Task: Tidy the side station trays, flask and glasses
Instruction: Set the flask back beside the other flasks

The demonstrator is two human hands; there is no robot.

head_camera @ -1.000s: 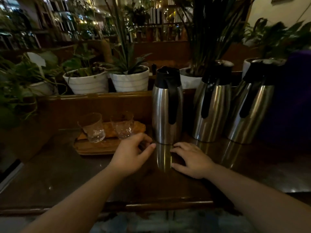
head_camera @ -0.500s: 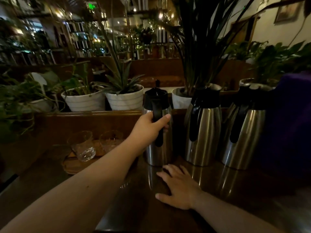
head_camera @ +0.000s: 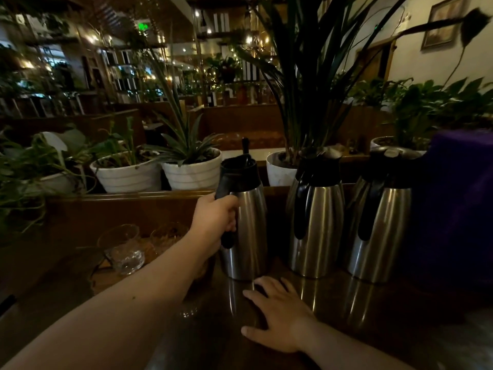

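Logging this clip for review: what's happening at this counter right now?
A person's left hand grips the black handle of the leftmost steel flask, which looks slightly tilted. The right hand rests flat on the dark counter. Two more flasks stand to the right; two glasses sit on a wooden tray at left.

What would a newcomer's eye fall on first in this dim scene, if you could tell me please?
Three steel flasks stand in a row along the back of the dark counter; the left hand grips the black handle of the leftmost flask, while the right hand lies flat in front. Two glasses sit to the left, with white plant pots on the ledge behind.
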